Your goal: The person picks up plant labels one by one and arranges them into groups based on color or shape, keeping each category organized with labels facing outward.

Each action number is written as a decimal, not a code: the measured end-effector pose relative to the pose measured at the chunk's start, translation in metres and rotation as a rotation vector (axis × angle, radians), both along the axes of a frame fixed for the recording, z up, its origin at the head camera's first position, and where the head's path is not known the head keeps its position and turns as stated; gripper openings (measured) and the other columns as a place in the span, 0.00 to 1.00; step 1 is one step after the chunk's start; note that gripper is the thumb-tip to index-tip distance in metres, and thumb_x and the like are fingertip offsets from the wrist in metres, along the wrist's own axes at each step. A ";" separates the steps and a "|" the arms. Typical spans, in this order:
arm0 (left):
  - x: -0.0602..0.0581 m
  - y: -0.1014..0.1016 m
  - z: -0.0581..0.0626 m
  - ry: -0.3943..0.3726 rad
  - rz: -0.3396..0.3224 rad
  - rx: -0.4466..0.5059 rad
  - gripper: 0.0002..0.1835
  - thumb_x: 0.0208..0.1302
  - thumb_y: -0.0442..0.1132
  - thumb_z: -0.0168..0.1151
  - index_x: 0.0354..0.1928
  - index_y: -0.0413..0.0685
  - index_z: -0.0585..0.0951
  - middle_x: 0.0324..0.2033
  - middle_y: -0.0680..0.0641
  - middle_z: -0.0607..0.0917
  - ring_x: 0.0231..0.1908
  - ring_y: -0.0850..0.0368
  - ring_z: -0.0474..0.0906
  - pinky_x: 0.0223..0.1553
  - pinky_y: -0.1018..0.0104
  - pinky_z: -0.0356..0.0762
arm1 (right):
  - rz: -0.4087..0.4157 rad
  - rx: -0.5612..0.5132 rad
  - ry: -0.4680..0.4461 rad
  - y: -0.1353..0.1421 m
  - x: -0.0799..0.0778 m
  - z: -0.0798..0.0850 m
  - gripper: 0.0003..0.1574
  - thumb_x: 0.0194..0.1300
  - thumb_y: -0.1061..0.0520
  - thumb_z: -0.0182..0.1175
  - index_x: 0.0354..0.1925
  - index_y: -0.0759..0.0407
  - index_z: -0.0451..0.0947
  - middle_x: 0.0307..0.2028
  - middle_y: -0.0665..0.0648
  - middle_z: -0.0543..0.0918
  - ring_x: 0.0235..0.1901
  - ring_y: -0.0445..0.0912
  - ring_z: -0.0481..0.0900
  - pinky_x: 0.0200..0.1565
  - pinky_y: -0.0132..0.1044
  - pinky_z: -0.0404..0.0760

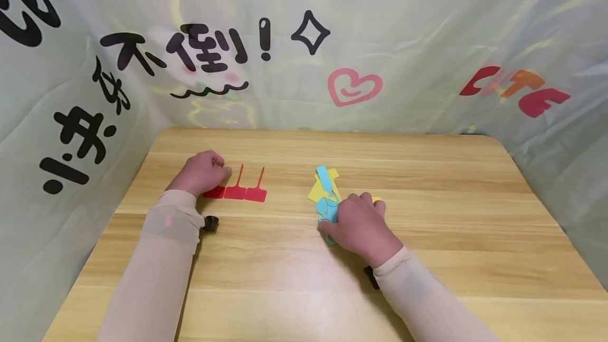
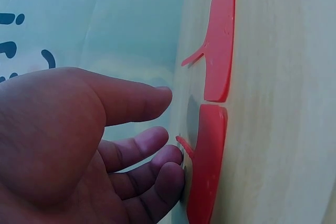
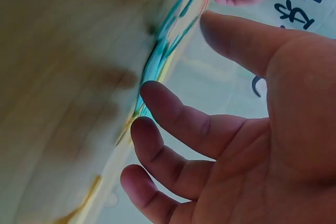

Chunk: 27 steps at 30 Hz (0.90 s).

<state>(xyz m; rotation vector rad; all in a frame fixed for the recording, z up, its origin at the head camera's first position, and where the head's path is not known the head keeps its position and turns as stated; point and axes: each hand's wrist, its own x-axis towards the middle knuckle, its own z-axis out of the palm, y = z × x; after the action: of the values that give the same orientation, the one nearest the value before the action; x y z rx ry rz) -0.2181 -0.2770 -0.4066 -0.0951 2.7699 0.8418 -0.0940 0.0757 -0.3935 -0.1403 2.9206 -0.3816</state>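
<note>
Three flat red tags [image 1: 235, 192] with thin stems lie in a row on the wooden table [image 1: 285, 289], stems toward the back. Over the leftmost one is my left hand [image 1: 204, 173], partly covering it. Its fingertips sit beside the stem of a red tag [image 2: 211, 156] in the left wrist view, with nothing between thumb and fingers. My right hand [image 1: 358, 226] is at a small pile of flat blue pieces [image 1: 325, 207] and yellow pieces [image 1: 315, 192], fingers spread and bent. In the right wrist view, its fingertips overlap the blue pieces [image 3: 153, 69]; nothing shows in its palm.
A bit of yellow [image 1: 377, 199] shows past my right hand. A printed cloth [image 1: 413, 30] hangs behind the table and along its left and right sides. Dark wrist cameras [image 1: 211, 224] hang under both sleeves.
</note>
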 end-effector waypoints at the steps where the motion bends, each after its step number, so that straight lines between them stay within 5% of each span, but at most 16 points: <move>1: 0.000 0.000 0.000 -0.005 0.003 0.003 0.25 0.69 0.52 0.61 0.59 0.43 0.74 0.54 0.39 0.77 0.53 0.40 0.72 0.57 0.43 0.72 | 0.004 0.000 0.010 -0.002 0.001 0.000 0.32 0.59 0.32 0.66 0.12 0.51 0.72 0.25 0.54 0.72 0.36 0.54 0.65 0.45 0.54 0.58; 11: 0.000 -0.002 -0.002 0.011 -0.012 -0.008 0.24 0.69 0.52 0.60 0.58 0.43 0.75 0.52 0.39 0.78 0.51 0.41 0.73 0.57 0.44 0.72 | 0.026 0.044 0.060 -0.012 0.003 -0.005 0.25 0.58 0.45 0.63 0.10 0.52 0.70 0.23 0.54 0.70 0.34 0.53 0.65 0.40 0.52 0.58; 20: -0.001 0.004 0.000 0.026 -0.014 -0.012 0.23 0.68 0.51 0.61 0.56 0.43 0.75 0.48 0.40 0.78 0.48 0.43 0.73 0.53 0.46 0.73 | 0.029 0.009 0.021 -0.011 0.007 0.004 0.25 0.56 0.44 0.61 0.10 0.53 0.70 0.24 0.54 0.72 0.34 0.52 0.65 0.41 0.50 0.57; 24: 0.000 0.012 0.002 0.061 -0.069 -0.039 0.19 0.68 0.51 0.63 0.54 0.49 0.78 0.43 0.43 0.80 0.45 0.46 0.74 0.51 0.44 0.67 | 0.044 -0.011 0.025 -0.010 0.012 0.010 0.25 0.55 0.45 0.62 0.10 0.53 0.69 0.24 0.54 0.71 0.34 0.52 0.65 0.40 0.48 0.56; 27: 0.003 0.020 0.004 0.106 -0.168 -0.086 0.17 0.66 0.51 0.66 0.54 0.56 0.82 0.44 0.45 0.80 0.47 0.45 0.74 0.49 0.40 0.60 | 0.064 -0.008 0.029 -0.010 0.017 0.014 0.24 0.55 0.46 0.60 0.10 0.53 0.68 0.23 0.53 0.71 0.33 0.52 0.64 0.40 0.48 0.55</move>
<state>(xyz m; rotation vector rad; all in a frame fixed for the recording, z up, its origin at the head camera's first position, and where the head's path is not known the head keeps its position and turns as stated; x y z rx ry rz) -0.2155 -0.2570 -0.4025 0.1697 2.8626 0.7042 -0.0771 0.0660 -0.3795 -0.2415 2.9347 -0.3839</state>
